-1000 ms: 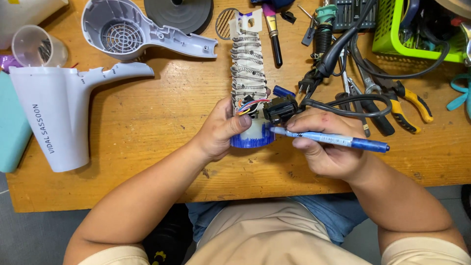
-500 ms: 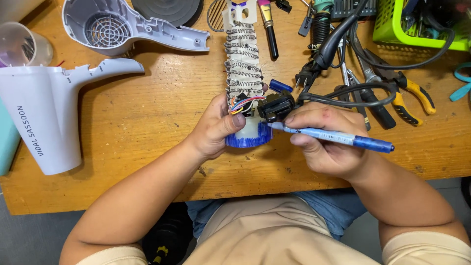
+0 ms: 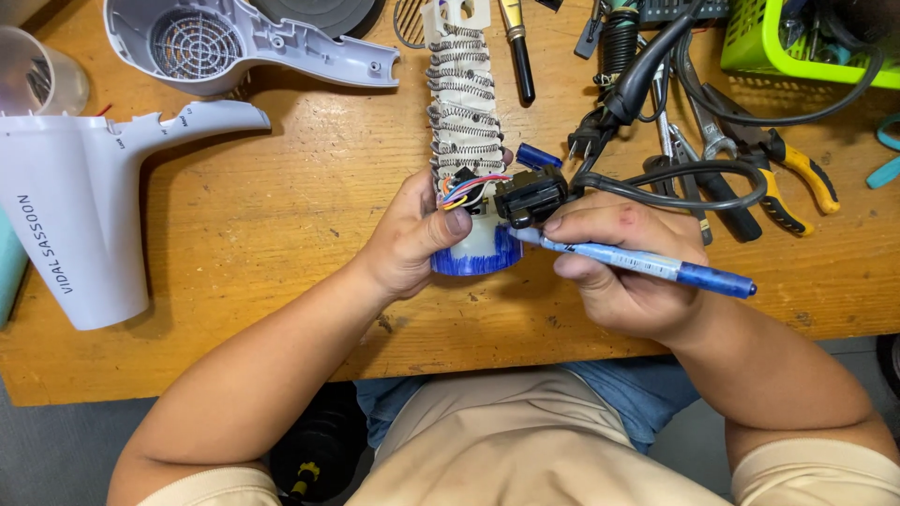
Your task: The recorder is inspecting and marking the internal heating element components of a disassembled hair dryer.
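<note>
The left hand (image 3: 408,239) has its grip clamped on the lower end of a hair dryer heating coil (image 3: 462,112), a white frame wound with wire springs that lies on the wooden counter (image 3: 281,215) and runs from the hand toward 12 o'clock. The thumb presses across the coil's base just beside a bundle of coloured wires (image 3: 467,186), and the blue-and-white motor housing (image 3: 476,253) at the coil's bottom sits against the palm, at 3 o'clock from the hand's middle.

The right hand (image 3: 623,272) has its grip closed around a blue pen (image 3: 647,264), whose tip points toward 9 o'clock and touches the housing, while its capped end sticks out toward 3 o'clock. The same hand's fingertips rest against a black switch block (image 3: 531,195), which lies at 11 o'clock from that hand and just beside the coil. A black power cord (image 3: 694,173) loops from the block past the knuckles toward 1 o'clock.

At 10 o'clock from the left hand lie two grey-white hair dryer shell halves (image 3: 84,197), well apart from it. At 2 o'clock from the right hand, pliers with yellow handles (image 3: 797,173) lie among other hand tools, with a green basket (image 3: 797,47) beyond them at the counter's far edge.
</note>
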